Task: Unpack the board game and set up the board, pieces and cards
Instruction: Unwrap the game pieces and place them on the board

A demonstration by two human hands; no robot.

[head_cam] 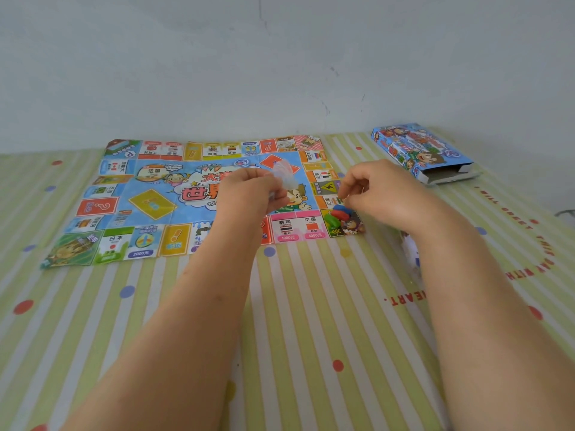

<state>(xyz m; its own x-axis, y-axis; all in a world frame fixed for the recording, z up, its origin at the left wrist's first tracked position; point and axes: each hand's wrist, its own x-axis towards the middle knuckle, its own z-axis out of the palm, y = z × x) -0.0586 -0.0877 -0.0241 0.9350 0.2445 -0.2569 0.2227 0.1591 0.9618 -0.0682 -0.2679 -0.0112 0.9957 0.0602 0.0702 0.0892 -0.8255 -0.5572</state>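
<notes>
Pale bare wall [280,57] at the back, and a green-and-white striped tablecloth [311,306] with coloured dots over the whole surface. The paper board [149,206] is already unfolded flat on it, creases showing, with its long side running left to right in front of the person.

The bit that matters is the little heap of plastic pieces [340,214] – red, blue and green – on the corner square at the near right of the board. The right hand [376,194] is directly over them, fingertips [343,194] pointing down and just above the heap. They're curled in together, but I can't tell if they've got a piece pinched or nothing at all.

The left hand [249,191] is further off, up over the middle of the board, pinching a small clear bag [284,175] that looks crumpled and mostly empty. So the right hand is clearly the nearer one – my guess is it will spread the pieces out from that corner, a short reach straight down.

The game box [423,154] lies on its side well off to the far right, open end towards the person. No cards are laid out yet. There's something pale and see-through [410,250] tucked by the right forearm, but it's too blurry to say what.
</notes>
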